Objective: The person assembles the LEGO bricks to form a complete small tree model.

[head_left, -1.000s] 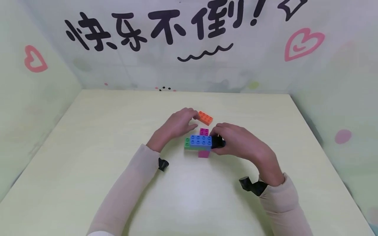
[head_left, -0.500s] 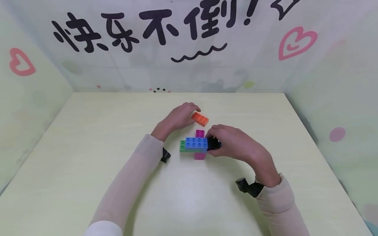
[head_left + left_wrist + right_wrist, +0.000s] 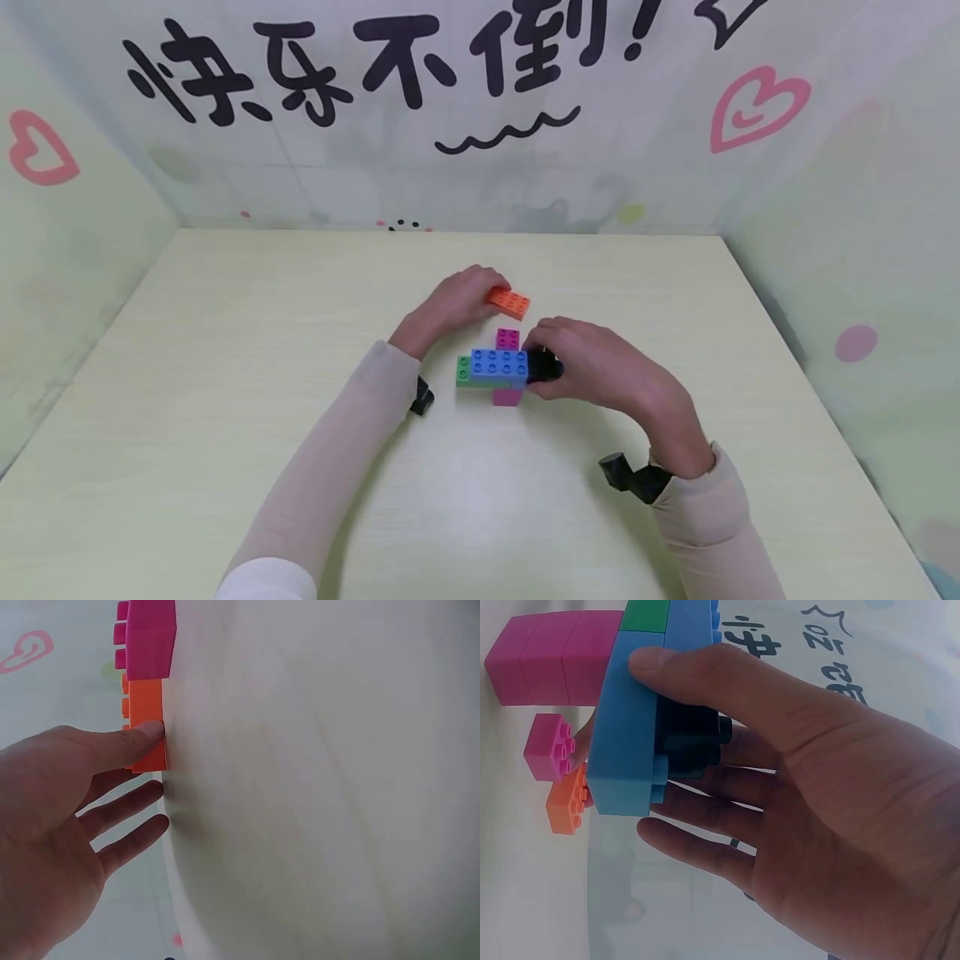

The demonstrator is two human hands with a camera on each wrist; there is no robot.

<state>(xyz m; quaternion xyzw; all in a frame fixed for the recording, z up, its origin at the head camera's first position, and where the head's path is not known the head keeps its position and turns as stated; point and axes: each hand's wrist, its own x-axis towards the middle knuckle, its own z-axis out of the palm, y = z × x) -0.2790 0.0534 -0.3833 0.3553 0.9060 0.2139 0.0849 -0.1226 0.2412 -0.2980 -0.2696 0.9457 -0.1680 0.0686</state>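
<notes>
My left hand [image 3: 461, 302] pinches the near-left end of an orange building brick [image 3: 513, 305], with the thumb on its side. My right hand [image 3: 600, 362] holds the right end of a brick assembly, its thumb pressed on a light blue brick [image 3: 622, 727]. A black brick [image 3: 542, 367] is partly hidden between that thumb and the fingers. The assembly also has a blue brick [image 3: 498, 367] on top, a green brick [image 3: 463, 372] under it, and a pink stack [image 3: 555, 660] below. Behind the assembly lies a separate magenta brick [image 3: 507, 337], short of the orange one.
The pale wooden table [image 3: 262, 333] spreads around both hands. A printed back wall [image 3: 337, 183] and two side walls close it in. Black wrist mounts [image 3: 637, 479] stick out from the sleeves.
My left hand has moved forward to the orange brick and now pinches it by its left end. The right hand stays on the assembly; the head view has shifted slightly.
</notes>
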